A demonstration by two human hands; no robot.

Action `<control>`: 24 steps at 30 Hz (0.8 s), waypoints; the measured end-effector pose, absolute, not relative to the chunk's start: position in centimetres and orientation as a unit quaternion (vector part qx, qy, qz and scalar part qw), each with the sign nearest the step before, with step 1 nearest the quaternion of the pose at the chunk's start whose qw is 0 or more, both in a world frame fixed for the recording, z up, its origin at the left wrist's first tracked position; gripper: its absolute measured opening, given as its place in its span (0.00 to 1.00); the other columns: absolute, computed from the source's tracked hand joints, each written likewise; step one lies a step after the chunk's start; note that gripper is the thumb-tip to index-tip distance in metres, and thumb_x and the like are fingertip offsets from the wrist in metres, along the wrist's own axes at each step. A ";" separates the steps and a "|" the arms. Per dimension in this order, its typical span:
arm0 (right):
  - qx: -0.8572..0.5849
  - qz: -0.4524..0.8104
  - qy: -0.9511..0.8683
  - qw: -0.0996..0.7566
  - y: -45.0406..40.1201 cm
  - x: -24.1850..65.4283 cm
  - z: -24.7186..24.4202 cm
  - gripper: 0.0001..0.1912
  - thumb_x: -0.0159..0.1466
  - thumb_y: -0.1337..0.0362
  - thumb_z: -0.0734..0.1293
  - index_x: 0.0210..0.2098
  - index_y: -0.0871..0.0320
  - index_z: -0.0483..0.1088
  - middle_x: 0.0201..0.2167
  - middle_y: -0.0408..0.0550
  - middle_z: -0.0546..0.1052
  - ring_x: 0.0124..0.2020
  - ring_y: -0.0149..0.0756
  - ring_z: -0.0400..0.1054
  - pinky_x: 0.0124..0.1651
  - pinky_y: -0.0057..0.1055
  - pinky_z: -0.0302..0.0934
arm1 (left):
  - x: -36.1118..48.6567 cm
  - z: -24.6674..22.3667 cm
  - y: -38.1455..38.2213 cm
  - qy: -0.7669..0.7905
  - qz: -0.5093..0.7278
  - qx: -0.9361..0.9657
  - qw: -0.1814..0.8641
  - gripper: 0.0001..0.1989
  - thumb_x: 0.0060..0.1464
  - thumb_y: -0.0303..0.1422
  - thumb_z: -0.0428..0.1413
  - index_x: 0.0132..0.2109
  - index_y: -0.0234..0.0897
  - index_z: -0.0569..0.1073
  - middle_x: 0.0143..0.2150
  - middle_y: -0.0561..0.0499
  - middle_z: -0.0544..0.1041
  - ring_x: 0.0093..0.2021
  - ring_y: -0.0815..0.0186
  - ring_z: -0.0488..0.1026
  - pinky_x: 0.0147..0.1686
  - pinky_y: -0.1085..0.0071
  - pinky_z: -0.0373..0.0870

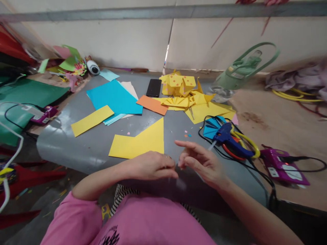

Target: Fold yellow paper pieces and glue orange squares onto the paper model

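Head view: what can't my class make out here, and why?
In the head view:
Yellow sheet: near edge partly hidden by the left hand.
Left hand's palm: turned away, hidden by its back.
Right hand: whether it pinches anything, too blurred.
Lettering on the pink shirt: cut off by the bottom edge.

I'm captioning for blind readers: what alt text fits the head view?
The left hand and right hand are close together at the near edge of a gray table, beside a yellow sheet. Beyond lie a blue sheet, a phone and folded yellow paper; a glue gun lies at right.
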State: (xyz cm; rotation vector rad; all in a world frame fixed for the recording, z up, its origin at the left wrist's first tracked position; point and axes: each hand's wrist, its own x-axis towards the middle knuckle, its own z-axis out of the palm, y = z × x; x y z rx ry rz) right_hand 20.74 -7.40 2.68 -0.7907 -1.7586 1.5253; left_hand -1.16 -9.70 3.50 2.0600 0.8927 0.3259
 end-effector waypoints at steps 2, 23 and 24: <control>-0.312 0.583 -0.667 0.343 -6.9 21.0 2.6 0.22 0.67 0.49 0.69 0.57 0.50 0.74 0.26 0.42 0.76 0.26 0.31 0.69 0.30 0.28 0.66 | -0.8 3.3 -9.9 0.334 0.084 0.847 0.405 0.08 0.66 0.36 0.56 0.41 0.39 0.77 0.38 0.52 0.82 0.37 0.67 0.78 0.34 0.74 0.63; -0.429 0.521 -0.646 0.356 -3.1 21.4 0.3 0.20 0.61 0.44 0.71 0.43 0.52 0.79 0.23 0.42 0.74 0.26 0.36 0.68 0.33 0.35 0.66 | -0.1 3.2 -8.8 0.295 0.145 0.884 0.331 0.05 0.65 0.33 0.57 0.45 0.40 0.76 0.48 0.50 0.83 0.51 0.64 0.76 0.42 0.72 0.67; -0.430 0.521 -0.645 0.356 -3.0 21.4 0.3 0.20 0.61 0.44 0.71 0.43 0.51 0.79 0.23 0.42 0.74 0.26 0.36 0.68 0.34 0.35 0.66 | -0.1 3.1 -8.7 0.285 0.149 0.886 0.334 0.07 0.65 0.28 0.55 0.48 0.40 0.76 0.51 0.49 0.82 0.52 0.64 0.75 0.45 0.72 0.68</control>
